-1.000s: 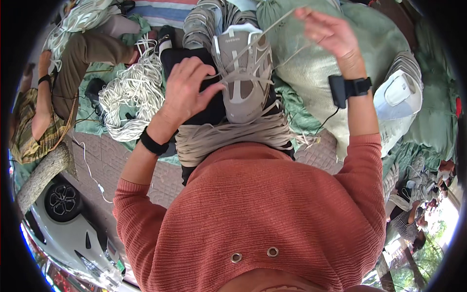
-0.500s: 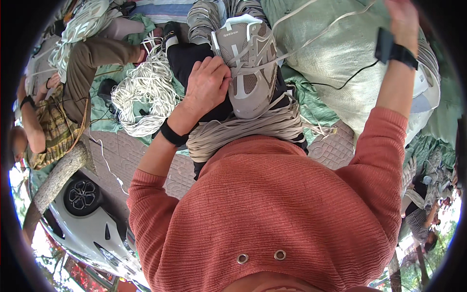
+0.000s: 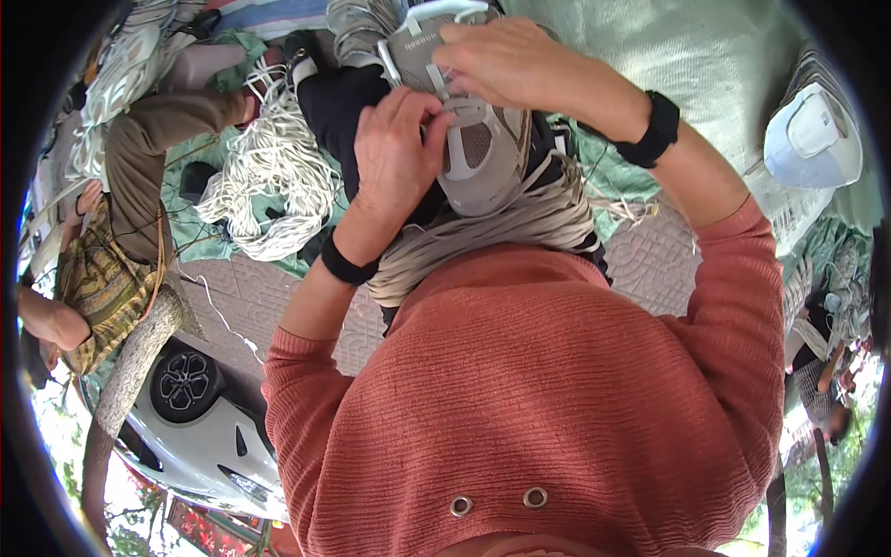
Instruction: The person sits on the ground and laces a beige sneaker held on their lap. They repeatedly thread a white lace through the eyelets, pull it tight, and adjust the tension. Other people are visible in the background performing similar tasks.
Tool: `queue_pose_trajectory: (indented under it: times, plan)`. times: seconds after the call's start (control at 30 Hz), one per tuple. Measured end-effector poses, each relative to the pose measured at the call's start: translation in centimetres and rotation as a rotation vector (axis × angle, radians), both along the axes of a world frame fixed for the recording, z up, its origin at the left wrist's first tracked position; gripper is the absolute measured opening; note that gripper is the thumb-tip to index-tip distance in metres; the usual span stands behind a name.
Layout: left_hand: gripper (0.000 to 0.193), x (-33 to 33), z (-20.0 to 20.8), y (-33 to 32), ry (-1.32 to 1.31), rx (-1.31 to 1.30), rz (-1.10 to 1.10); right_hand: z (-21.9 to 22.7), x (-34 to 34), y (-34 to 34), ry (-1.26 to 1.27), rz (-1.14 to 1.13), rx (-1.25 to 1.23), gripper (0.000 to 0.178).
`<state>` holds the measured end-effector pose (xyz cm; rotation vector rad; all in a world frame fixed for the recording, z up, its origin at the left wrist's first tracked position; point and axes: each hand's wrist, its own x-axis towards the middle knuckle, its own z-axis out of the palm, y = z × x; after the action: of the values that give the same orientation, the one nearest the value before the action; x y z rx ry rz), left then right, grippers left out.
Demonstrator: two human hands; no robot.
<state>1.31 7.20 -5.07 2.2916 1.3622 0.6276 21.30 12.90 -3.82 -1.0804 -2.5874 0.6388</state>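
Observation:
A grey shoe upper [image 3: 478, 176] rests on my lap, its toe toward me, with white trim around the collar. My left hand [image 3: 394, 153] is at its left side, thumb and index finger closing on the upper near the eyelets. From the right, my right hand [image 3: 506, 65] reaches across the upper, fingers pinched over the eyelet area. Whatever the right fingertips hold is hidden, and the lace hardly shows between the hands. Beneath the toe, a thick bundle of beige-grey shoelaces [image 3: 492, 237] lies across my lap.
A heap of white laces [image 3: 274, 181] lies on green sheeting at left. Beside it sits another person in brown trousers [image 3: 139, 176], near a tree trunk [image 3: 139, 353] and a parked car [image 3: 209, 446]. A big pale woven sack [image 3: 668, 56] and stacked white shoe parts [image 3: 817, 139] are at right.
My right hand has come down and left from the far right, where lace strands stretched out to it, onto the shoe upper. My left hand stays beside the eyelets.

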Motion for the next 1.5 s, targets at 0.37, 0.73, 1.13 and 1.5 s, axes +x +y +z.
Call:
queue_pose_trajectory:
  times: [0.37, 0.73, 1.13, 1.5]
  plan:
    - [0.029, -4.1, 4.4, 6.0, -0.417, -1.126, -0.312, 2.1, 0.0, 3.5, 0.118, 0.006, -0.712, 0.012]
    - [0.035, -4.7, 1.4, 5.5, -0.157, -0.322, -0.337, -2.6, 10.3, 9.4, 1.163, -0.436, -1.594, 0.018]
    - [0.034, -1.9, 2.6, -2.9, -0.162, -0.171, -0.268, 1.3, 1.7, -3.4, 0.113, -0.165, -0.007, 0.015]
    - [0.056, -2.4, 2.9, -6.4, -0.020, -0.060, -0.310, 0.7, -0.7, -4.5, -0.112, -0.042, 0.138, 0.016]
